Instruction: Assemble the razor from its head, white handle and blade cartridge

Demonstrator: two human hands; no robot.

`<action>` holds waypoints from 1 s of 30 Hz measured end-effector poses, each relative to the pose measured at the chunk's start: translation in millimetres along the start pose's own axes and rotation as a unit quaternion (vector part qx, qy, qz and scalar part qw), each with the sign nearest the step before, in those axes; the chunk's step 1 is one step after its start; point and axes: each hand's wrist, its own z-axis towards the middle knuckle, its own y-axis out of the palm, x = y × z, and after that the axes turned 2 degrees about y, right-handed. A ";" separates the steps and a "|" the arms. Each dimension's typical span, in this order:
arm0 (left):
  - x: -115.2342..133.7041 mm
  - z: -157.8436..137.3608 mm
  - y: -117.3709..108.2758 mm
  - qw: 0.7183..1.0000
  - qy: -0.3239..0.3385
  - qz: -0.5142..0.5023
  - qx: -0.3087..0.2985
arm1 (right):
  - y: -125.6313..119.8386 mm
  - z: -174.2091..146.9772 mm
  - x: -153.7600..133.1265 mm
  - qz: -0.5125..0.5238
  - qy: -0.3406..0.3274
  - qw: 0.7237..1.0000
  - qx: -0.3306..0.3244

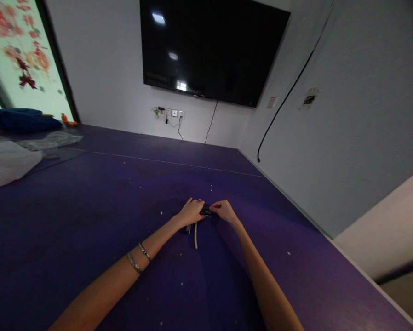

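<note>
A small black object (205,212), perhaps a bundle of cord, lies low over the purple surface between my hands; its exact kind is too small to make out. My left hand (191,213), with two bracelets on its wrist, is closed over the left part of it. At the other end, my right hand (224,210) pinches with thumb and forefinger, and what sits between those fingertips is hidden. From beneath my left hand a pale cable-like strip (196,236) sticks out toward me. Beside the strip, a short dark piece with a light edge (187,229) shows in part.
The broad purple surface (89,220) carries scattered white scraps. A clear plastic bag (9,161) and dark blue cloth (20,120) lie at left. A black cable (285,99) hangs along the right wall. A television (209,50) is mounted above wall sockets (174,113).
</note>
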 end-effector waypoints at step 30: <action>0.6 -0.3 -0.3 1.000 0.018 -0.001 0.015 | -5.6 -5.5 -9.0 -0.045 -0.041 0.997 0.056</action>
